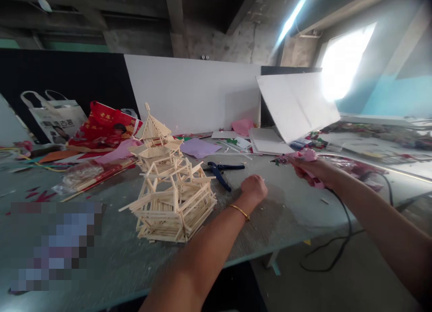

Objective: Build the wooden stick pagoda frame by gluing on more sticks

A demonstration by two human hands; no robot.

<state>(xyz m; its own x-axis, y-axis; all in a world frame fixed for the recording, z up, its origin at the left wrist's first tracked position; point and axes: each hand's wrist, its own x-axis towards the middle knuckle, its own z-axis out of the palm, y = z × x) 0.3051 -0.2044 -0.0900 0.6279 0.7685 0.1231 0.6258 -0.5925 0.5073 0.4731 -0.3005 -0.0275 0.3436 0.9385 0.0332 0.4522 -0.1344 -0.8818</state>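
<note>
A pagoda model built of pale wooden sticks (pixel 175 204) stands upright on the table to the left of my hands. My left hand (pixel 254 189), with a gold bangle at the wrist, is closed just above the tabletop; what its fingers hold, if anything, is hidden. Wrapped around a pink glue gun (pixel 308 156) is my right hand (pixel 317 171), farther right, with the nozzle pointing left. A black cord hangs from the gun past the table edge. Close behind my left hand lies a dark blue-handled cutter (pixel 221 176), partly behind the model.
Loose sticks (pixel 97 181) and a clear plastic bag lie left of the model. Behind are a red bag (pixel 104 127), a white tote bag (pixel 62 118), purple paper (pixel 200 147) and white boards (pixel 299 105). The cord (pixel 347 222) loops below the table's front edge.
</note>
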